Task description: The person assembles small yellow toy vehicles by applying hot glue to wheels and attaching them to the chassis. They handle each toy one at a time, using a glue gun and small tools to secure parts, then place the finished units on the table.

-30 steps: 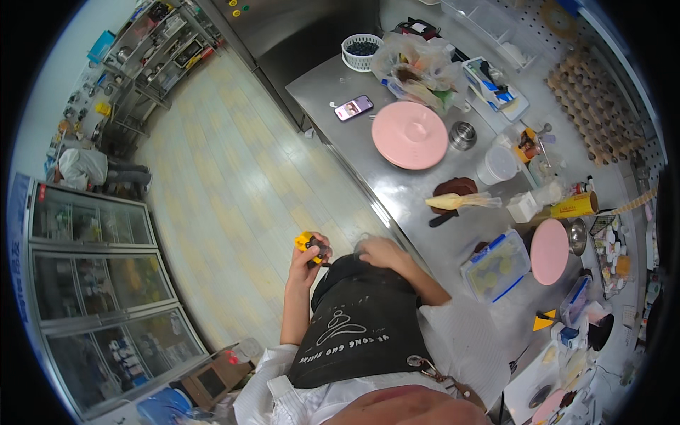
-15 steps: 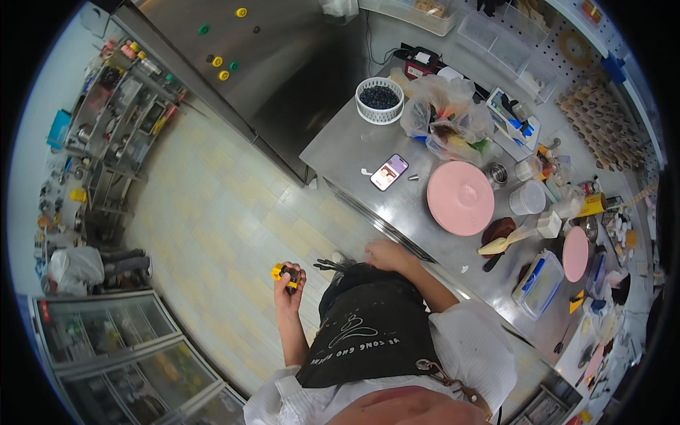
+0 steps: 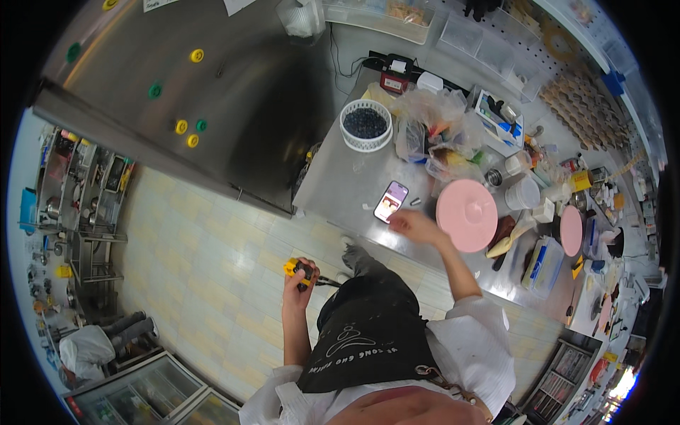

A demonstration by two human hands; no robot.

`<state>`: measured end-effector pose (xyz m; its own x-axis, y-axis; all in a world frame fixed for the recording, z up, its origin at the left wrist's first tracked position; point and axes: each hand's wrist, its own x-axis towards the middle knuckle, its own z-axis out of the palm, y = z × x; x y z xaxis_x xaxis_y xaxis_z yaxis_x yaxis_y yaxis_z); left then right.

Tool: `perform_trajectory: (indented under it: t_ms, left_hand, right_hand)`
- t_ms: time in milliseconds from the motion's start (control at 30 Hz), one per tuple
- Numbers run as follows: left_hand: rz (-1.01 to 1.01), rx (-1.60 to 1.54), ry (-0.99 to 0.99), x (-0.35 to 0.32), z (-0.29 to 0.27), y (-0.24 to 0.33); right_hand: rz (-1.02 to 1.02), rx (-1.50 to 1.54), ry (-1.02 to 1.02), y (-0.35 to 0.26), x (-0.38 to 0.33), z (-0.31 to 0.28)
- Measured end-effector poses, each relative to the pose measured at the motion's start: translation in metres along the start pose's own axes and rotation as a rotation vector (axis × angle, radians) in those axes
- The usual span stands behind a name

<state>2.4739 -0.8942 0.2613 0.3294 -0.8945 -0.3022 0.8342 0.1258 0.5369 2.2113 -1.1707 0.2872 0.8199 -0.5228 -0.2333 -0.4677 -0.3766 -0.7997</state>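
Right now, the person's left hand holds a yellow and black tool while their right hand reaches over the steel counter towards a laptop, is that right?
Not quite: the head view shows the right hand reaching towards a phone lying on the steel counter, not a laptop. The left hand does hold the yellow and black tool.

Brushed steel counter, glossy phone, matt pink plastic lid, white plastic basket

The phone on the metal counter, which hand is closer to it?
Right. The right hand reaches over the counter edge just beside the phone. The left hand is far back over the floor, gripping a yellow-and-black tool.
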Motion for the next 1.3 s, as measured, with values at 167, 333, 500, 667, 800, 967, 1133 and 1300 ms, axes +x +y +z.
perform_trajectory:
  t_ms: [167, 333, 500, 667, 800, 967, 1133, 1300]
  left_hand:
    - [0.04, 0.016, 0.142, 0.031, -0.001, 0.012]
    - [0.062, 0.072, 0.347, 0.053, 0.01, 0.046]
    - [0.155, -0.008, 0.48, 0.08, 0.027, 0.054]
    - [0.195, -0.03, 0.635, 0.101, 0.032, 0.054]
    - [0.174, 0.002, 0.651, 0.138, 0.045, 0.055]
    - [0.049, 0.024, 0.642, 0.176, 0.044, 0.046]
    - [0.012, 0.062, 0.598, 0.193, 0.047, 0.042]
    - [0.024, 0.082, 0.627, 0.19, 0.044, 0.046]
  right_hand:
    - [-0.138, 0.032, 0.43, -0.004, 0.152, -0.152]
    - [-0.276, -0.291, 0.825, 0.0, 0.349, -0.318]
    - [-0.404, -0.744, 1.099, 0.03, 0.472, -0.45]
    - [-0.125, -0.501, 0.73, 0.003, 0.529, -0.478]
    - [0.056, -0.278, 0.419, -0.015, 0.542, -0.502]
    - [0.2, -0.585, 0.151, -0.037, 0.548, -0.486]
    - [-0.092, -0.891, 0.225, -0.008, 0.562, -0.485]
    - [-0.037, -0.657, 0.461, -0.007, 0.547, -0.495]
